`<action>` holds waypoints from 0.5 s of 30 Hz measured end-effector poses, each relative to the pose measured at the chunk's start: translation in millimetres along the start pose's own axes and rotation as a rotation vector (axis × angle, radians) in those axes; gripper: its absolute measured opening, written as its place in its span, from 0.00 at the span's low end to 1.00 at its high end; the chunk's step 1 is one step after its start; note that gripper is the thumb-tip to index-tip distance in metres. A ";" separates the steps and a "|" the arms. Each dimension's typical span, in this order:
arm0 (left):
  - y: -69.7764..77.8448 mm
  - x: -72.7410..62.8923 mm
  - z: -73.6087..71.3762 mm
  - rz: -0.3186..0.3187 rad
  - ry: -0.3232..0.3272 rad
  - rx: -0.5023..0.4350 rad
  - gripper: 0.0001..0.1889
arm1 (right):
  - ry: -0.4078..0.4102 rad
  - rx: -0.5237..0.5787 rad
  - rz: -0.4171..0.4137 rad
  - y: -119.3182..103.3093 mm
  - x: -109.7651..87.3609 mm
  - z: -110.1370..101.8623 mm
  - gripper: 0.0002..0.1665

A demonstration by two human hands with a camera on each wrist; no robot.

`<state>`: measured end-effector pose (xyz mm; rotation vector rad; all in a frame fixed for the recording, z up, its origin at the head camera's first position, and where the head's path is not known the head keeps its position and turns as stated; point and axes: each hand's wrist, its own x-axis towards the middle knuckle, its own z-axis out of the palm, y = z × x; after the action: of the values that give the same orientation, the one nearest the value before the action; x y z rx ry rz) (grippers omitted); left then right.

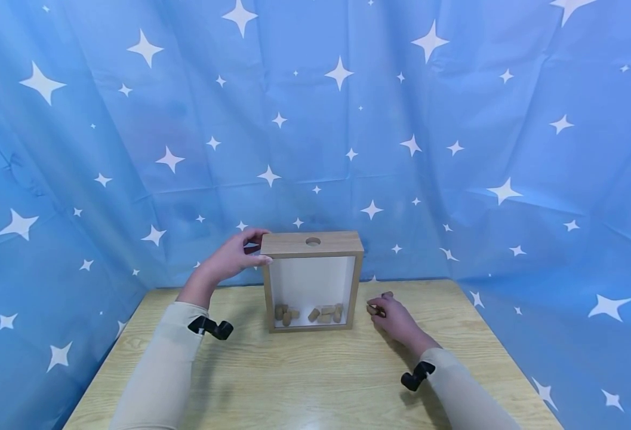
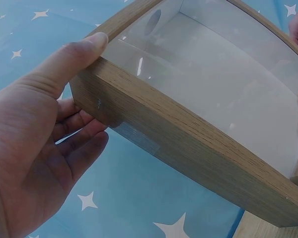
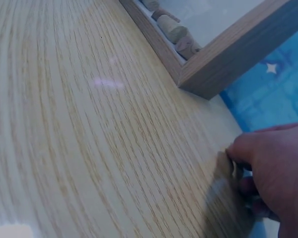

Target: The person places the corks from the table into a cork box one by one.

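Observation:
A shallow wooden display box [image 1: 312, 243] stands upright on the table, with a clear front, white back and round hole in its top. Several corks [image 1: 325, 315] lie along its bottom inside. My left hand [image 1: 234, 255] grips the box's upper left corner; in the left wrist view the thumb is on the front edge and the fingers are behind the side. To the right of the box, low over the table, my right hand [image 1: 396, 319] has curled fingers pinching a small tan cork [image 1: 372, 310]. The right wrist view mostly hides what those fingers hold.
The wood-grain table [image 1: 304, 376] ends just behind the box. A blue curtain [image 1: 315, 131] with white stars hangs behind and along both sides. Each wrist carries a black camera mount, one on the left sleeve [image 1: 156, 370] and one on the right.

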<state>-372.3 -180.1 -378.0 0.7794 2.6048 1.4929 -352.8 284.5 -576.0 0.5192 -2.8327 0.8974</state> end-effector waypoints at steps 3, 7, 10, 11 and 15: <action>1.6 -0.5 0.0 0.000 -0.002 0.000 0.40 | 0.003 0.000 0.004 -0.3 0.0 -0.4 0.21; 2.6 -0.8 -0.2 -0.005 -0.005 0.006 0.41 | 0.007 0.014 0.010 -0.3 -0.1 -0.5 0.21; 2.2 -0.6 -0.5 -0.010 -0.005 0.004 0.41 | 0.015 0.027 0.001 -0.4 -0.4 -0.9 0.22; 2.3 -0.7 -0.5 -0.012 -0.006 0.003 0.41 | 0.017 0.032 -0.004 -0.8 -0.5 -1.3 0.23; 1.6 -0.5 -0.6 -0.015 -0.007 0.006 0.41 | 0.022 0.045 -0.029 -3.1 -1.2 -3.3 0.23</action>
<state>-371.4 -180.1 -376.5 0.7630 2.6051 1.4769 -350.4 284.4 -572.0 0.5511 -2.7837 0.9569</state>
